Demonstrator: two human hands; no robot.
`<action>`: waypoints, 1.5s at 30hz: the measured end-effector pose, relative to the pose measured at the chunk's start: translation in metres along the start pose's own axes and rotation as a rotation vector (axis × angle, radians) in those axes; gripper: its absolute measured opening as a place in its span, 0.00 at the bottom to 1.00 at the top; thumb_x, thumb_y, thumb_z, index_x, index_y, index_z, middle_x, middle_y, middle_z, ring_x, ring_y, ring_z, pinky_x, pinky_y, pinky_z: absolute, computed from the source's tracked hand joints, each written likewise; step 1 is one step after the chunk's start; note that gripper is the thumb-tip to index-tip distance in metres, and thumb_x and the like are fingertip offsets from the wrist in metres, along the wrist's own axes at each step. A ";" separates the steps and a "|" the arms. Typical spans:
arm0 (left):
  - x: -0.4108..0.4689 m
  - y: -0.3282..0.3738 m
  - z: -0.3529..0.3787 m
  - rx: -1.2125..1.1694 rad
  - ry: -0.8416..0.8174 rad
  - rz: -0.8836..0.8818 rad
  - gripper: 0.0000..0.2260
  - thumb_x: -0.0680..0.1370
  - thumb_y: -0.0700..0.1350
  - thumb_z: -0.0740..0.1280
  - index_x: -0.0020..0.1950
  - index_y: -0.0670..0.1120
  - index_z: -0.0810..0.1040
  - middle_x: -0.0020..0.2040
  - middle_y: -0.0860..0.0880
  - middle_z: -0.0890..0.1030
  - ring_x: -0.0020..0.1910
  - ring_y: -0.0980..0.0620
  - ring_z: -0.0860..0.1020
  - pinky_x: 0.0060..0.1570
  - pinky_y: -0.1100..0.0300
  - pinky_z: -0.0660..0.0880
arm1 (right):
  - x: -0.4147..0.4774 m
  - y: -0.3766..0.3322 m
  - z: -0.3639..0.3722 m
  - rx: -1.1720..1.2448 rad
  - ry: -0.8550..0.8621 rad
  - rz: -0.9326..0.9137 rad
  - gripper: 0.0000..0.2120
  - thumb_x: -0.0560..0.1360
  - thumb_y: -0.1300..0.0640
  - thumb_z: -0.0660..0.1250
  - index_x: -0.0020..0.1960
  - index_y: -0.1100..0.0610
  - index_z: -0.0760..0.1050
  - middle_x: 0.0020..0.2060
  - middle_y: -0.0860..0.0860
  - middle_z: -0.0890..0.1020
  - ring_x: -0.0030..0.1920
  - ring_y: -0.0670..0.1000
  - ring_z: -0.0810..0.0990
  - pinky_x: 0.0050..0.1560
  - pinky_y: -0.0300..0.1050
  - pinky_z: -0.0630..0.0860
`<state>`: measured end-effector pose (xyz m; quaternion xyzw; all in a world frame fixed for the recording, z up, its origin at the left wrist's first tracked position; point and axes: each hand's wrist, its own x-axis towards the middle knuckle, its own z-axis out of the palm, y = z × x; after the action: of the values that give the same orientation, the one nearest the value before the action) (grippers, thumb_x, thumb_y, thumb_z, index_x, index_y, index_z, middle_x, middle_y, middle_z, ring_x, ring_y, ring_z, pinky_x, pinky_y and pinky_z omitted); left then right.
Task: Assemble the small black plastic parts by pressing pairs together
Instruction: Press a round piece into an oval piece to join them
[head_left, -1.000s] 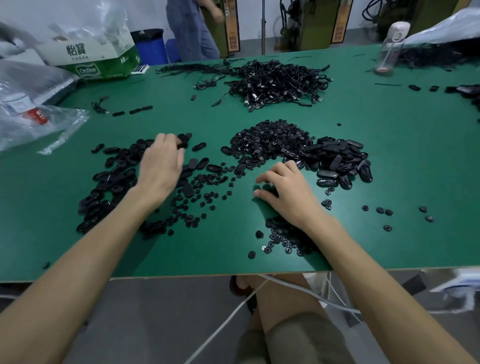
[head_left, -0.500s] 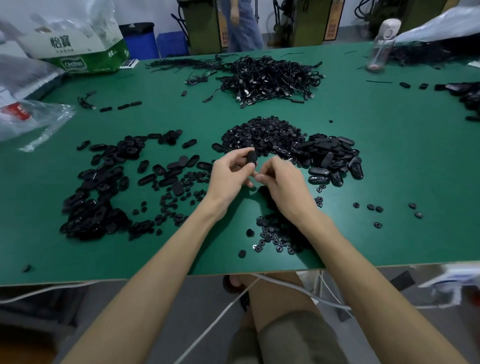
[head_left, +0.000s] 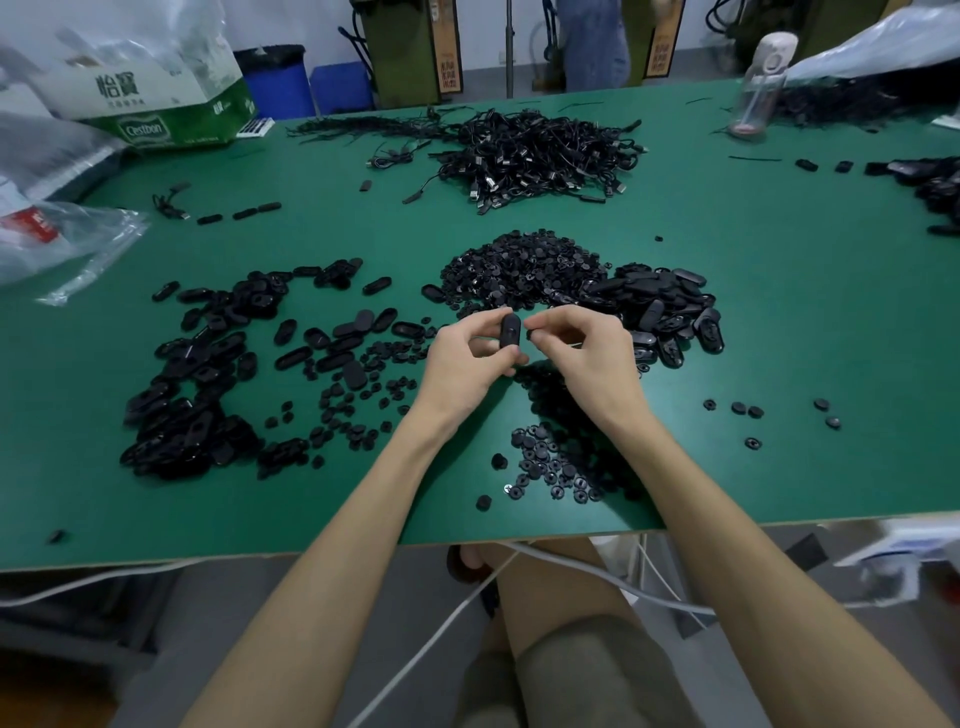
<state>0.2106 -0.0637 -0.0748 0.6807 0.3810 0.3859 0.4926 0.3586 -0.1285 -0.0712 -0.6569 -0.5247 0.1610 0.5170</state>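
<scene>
My left hand (head_left: 467, 361) pinches a black oval shell (head_left: 510, 329) upright above the green table (head_left: 779, 312). My right hand (head_left: 582, 345) is close beside it, its fingertips pinching a small black round part (head_left: 530, 334) against the shell's right side. Loose oval shells (head_left: 208, 364) lie spread to the left. A heap of small round parts (head_left: 524, 270) sits behind my hands, with more oval shells (head_left: 670, 306) to its right. Several round parts (head_left: 550, 467) lie near the front edge under my right forearm.
A tangle of black cords (head_left: 535, 150) lies at the back centre. A carton (head_left: 156, 104) and plastic bags (head_left: 67, 234) stand at the back left, a bottle (head_left: 758, 88) at the back right. A few stray round parts (head_left: 748, 410) lie to the right.
My left hand lifted an oval shell from the left pile and my right hand picked up a small part; both came together at the centre and now hold the pieces side by side.
</scene>
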 end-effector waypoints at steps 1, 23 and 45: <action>0.000 0.000 0.001 -0.011 -0.002 0.005 0.22 0.77 0.31 0.72 0.71 0.38 0.76 0.57 0.39 0.84 0.47 0.46 0.87 0.47 0.58 0.82 | 0.000 0.000 0.000 0.002 -0.006 -0.004 0.07 0.78 0.62 0.72 0.52 0.52 0.86 0.43 0.42 0.85 0.45 0.41 0.82 0.49 0.32 0.75; 0.001 -0.003 -0.004 -0.307 0.136 -0.061 0.09 0.78 0.34 0.74 0.54 0.36 0.76 0.48 0.39 0.86 0.46 0.43 0.88 0.42 0.57 0.84 | 0.001 0.003 0.002 0.052 -0.033 -0.001 0.05 0.80 0.59 0.71 0.49 0.51 0.85 0.40 0.42 0.84 0.42 0.41 0.81 0.44 0.41 0.77; 0.000 -0.003 -0.005 -0.274 0.104 -0.058 0.06 0.78 0.40 0.75 0.49 0.37 0.82 0.46 0.40 0.87 0.45 0.44 0.87 0.43 0.59 0.83 | -0.004 -0.006 0.004 -0.037 0.021 -0.058 0.04 0.78 0.62 0.72 0.49 0.54 0.84 0.41 0.45 0.84 0.42 0.39 0.80 0.45 0.27 0.73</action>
<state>0.2061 -0.0609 -0.0770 0.5747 0.3692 0.4546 0.5716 0.3509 -0.1302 -0.0696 -0.6524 -0.5409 0.1292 0.5148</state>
